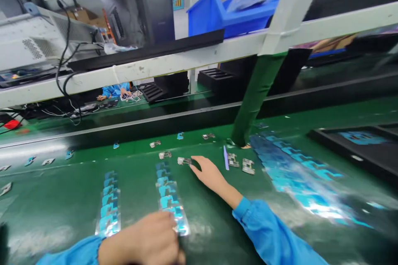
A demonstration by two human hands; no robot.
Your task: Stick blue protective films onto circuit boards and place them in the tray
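One green counter (137, 186) is carrying two blue film strips (108, 209), pointing toward its near edge, probably for easy reach. The left hand (147, 236) is curling near one, grip indiscernible; the right hand (207, 172) is bracketing a metal part (181, 160) toward the far edge, contact unclear.

Left of the green post (256, 95), my left grip (149, 236) is blurred, its hold unreadable, hiding part of a blue strip (168, 201); right of the post, my view's edge cuts off a black tray (336, 149).
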